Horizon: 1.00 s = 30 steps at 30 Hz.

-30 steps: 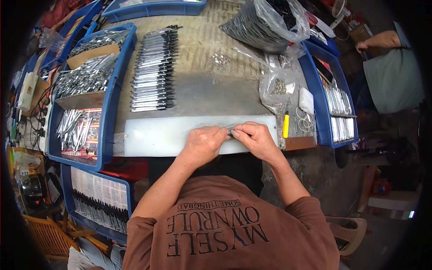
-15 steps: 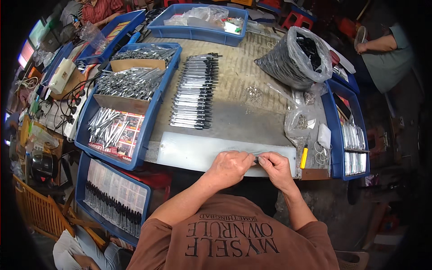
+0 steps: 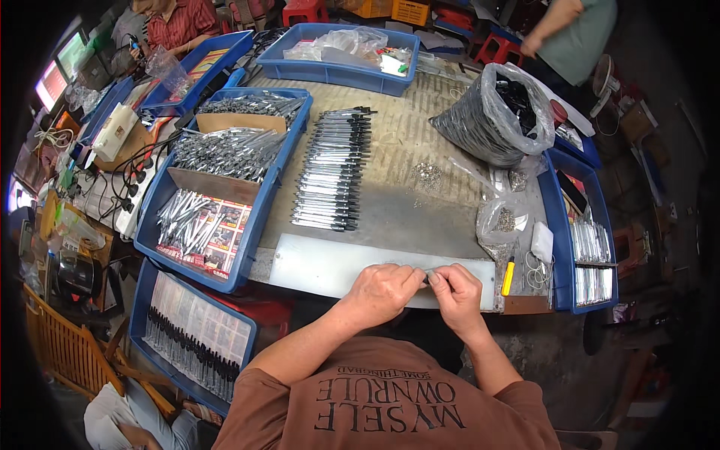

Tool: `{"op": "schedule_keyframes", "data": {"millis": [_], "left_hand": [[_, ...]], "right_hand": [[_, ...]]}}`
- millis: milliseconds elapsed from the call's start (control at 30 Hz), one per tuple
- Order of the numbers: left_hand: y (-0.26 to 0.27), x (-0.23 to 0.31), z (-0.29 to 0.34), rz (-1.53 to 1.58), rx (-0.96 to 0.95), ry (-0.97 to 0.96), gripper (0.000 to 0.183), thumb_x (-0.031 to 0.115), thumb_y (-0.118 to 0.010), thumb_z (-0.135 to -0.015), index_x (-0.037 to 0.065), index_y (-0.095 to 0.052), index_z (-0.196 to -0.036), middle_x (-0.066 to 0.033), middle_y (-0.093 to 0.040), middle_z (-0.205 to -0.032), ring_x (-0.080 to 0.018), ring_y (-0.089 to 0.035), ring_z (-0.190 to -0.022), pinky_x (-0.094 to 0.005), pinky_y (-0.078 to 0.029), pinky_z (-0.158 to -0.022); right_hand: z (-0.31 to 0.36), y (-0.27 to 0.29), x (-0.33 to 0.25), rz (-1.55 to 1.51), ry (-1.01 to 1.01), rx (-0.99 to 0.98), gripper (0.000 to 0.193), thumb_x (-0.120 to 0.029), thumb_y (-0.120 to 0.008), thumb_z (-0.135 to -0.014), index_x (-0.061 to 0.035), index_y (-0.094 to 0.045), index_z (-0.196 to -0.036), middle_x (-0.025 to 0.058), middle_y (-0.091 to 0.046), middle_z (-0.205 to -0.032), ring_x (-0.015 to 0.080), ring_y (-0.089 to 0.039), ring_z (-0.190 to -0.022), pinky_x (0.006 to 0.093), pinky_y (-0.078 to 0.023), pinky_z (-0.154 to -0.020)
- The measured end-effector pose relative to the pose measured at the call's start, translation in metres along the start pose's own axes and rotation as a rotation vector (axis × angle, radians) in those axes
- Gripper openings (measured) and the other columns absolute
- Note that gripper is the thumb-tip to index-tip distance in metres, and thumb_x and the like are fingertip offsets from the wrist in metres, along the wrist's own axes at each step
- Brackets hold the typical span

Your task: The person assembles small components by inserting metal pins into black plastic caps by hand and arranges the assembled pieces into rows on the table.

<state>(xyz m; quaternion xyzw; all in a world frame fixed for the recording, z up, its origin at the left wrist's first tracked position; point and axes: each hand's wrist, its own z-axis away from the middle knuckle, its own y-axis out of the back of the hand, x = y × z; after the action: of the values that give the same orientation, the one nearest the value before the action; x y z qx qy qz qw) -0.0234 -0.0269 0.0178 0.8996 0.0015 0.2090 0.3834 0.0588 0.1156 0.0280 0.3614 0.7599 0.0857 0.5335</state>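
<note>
Both hands, left hand (image 3: 381,291) and right hand (image 3: 455,292), pinch one small dark part (image 3: 427,278) between fingertips.

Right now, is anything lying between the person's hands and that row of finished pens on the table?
Nothing visible does. Both the left hand and the right hand pinch a small pen part over the pale board. Between there and the row of pens lies only bare tabletop.

Blue trays (image 3: 225,195) of silvery parts flank a pen row (image 3: 334,169); bulging plastic bag (image 3: 491,112) behind.
</note>
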Motion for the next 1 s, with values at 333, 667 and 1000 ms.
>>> {"op": "schedule_keyframes", "data": {"millis": [333, 667, 1000], "left_hand": [[0.032, -0.086, -0.02, -0.249, 0.021, 0.167, 0.023, 0.007, -0.061, -0.073, 0.009, -0.055, -0.096, -0.008, -0.056, -0.067, -0.0261, -0.058, -0.061, -0.0364, -0.045, -0.052], [0.033, -0.197, -0.054, -0.396, 0.064, 0.169, 0.014, 0.01, -0.059, -0.076, 0.009, -0.059, -0.091, -0.0076, -0.057, -0.076, -0.0276, -0.056, -0.074, -0.0386, -0.044, -0.064], [0.011, -0.224, -0.064, -0.51, 0.12, 0.019, 0.018, 0.005, -0.052, -0.069, 0.01, -0.06, -0.085, -0.003, -0.056, -0.075, -0.0215, -0.053, -0.077, -0.0343, -0.042, -0.069]], "right_hand": [[0.007, -0.017, 0.05, -0.012, -0.033, 0.019, 0.025, -0.014, -0.059, -0.082, 0.0036, -0.056, -0.101, 0.0115, -0.055, -0.071, 0.0204, -0.052, -0.06, 0.0296, -0.043, -0.055], [0.005, -0.017, 0.051, 0.003, -0.019, -0.031, 0.018, -0.005, -0.057, -0.081, 0.0033, -0.058, -0.096, 0.0103, -0.057, -0.072, 0.0159, -0.052, -0.06, 0.0264, -0.042, -0.055], [0.001, -0.014, 0.044, -0.026, -0.059, -0.038, 0.014, -0.003, -0.055, -0.078, 0.004, -0.058, -0.09, 0.0155, -0.058, -0.072, 0.0274, -0.057, -0.061, 0.0323, -0.045, -0.056]]}}
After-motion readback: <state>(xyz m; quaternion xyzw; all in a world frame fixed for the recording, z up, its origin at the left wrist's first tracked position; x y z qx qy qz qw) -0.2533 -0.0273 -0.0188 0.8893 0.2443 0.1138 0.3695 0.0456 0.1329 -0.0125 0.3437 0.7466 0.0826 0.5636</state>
